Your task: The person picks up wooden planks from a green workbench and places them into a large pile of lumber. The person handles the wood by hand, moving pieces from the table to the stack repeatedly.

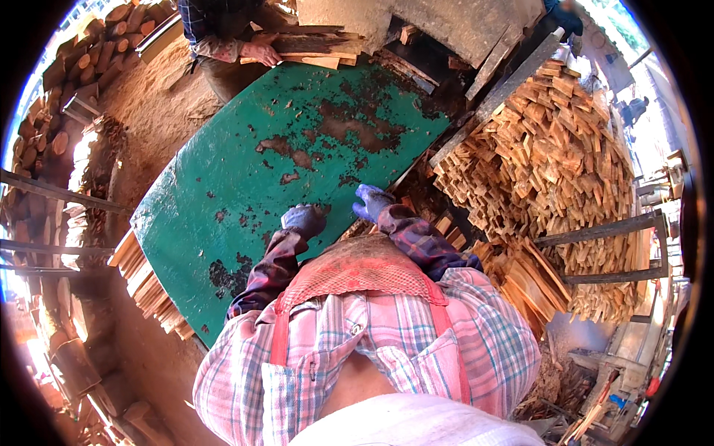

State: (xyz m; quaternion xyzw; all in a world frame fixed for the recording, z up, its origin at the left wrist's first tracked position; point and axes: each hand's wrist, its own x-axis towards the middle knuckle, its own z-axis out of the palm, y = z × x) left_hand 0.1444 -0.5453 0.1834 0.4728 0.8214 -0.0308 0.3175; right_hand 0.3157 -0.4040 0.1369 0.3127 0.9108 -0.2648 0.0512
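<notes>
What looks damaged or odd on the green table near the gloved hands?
The green table has large brown patches where paint has flaked off, mostly near its middle and the left hand. The right hand rests at its edge.

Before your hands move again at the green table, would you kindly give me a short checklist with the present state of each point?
1. Left hand gloved and resting on the green table: ok.
2. Right hand gloved, at the table edge: ok.
3. Either hand holding wood: cannot tell; none shows.
4. Tabletop between the hands and the other person's hand bare: ok.
5. Stacked wood strips on the right neatly piled: not ok, jumbled.
</notes>
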